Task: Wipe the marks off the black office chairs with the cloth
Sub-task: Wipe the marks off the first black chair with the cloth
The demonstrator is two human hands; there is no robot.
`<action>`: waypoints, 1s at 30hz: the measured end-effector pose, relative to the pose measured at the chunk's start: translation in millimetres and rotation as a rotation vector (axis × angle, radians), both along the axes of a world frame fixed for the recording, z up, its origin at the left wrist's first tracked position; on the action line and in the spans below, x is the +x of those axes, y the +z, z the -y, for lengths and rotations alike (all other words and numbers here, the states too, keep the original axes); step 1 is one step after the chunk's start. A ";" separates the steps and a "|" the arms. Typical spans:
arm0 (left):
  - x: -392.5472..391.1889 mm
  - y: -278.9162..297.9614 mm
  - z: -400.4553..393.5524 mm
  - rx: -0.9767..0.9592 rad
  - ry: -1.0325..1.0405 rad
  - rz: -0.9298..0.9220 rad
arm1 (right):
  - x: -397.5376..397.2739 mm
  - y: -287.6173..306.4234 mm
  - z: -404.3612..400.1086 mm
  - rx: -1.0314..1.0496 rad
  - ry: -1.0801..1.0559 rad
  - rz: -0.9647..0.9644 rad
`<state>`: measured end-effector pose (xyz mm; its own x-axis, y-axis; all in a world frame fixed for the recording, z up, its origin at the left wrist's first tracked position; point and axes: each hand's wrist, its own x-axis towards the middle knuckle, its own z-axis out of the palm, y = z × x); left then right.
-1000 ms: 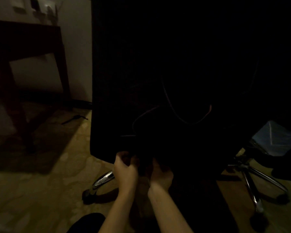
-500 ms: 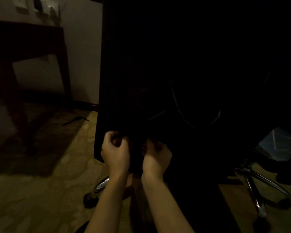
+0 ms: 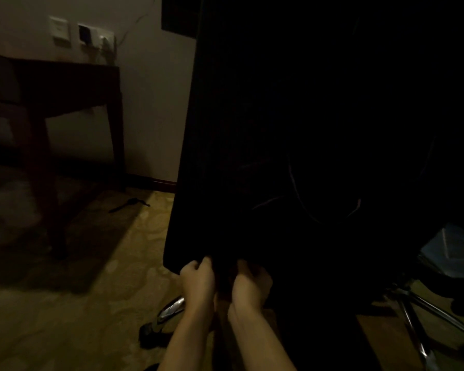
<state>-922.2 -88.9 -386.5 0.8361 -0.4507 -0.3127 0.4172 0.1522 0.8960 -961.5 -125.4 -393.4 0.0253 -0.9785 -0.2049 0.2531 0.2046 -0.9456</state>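
Two bare forearms reach up from the bottom of the frame in a dimly lit room, both hands meeting at the lower edge of a black office chair's backrest. The left hand has its fingers curled around the bottom edge of the backrest near its lower left corner, thumb tucked over the fabric. The right hand, just beside it, also has its fingers curled in against the dark material; whether it grips the chair itself or a cloth bunched there cannot be told in the gloom, and no cloth can be made out apart from the black surface. Below the hands, a chrome leg of the chair base ends in a dark caster on the patterned yellowish carpet. At lower right, the chrome legs of a second chair base spread across the floor, with a pale blue object above them. The backrest stands upright and fills most of the view. Farther back on the left, a dark wooden table stands against the wall, a small dark item lying on the carpet near its leg. On the wall above the table are a white switch plate and a socket panel.
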 end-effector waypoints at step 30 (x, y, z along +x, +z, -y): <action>37.6 225.0 14.2 -0.266 0.217 0.815 | 7.8 245.9 24.6 -0.607 -0.061 0.085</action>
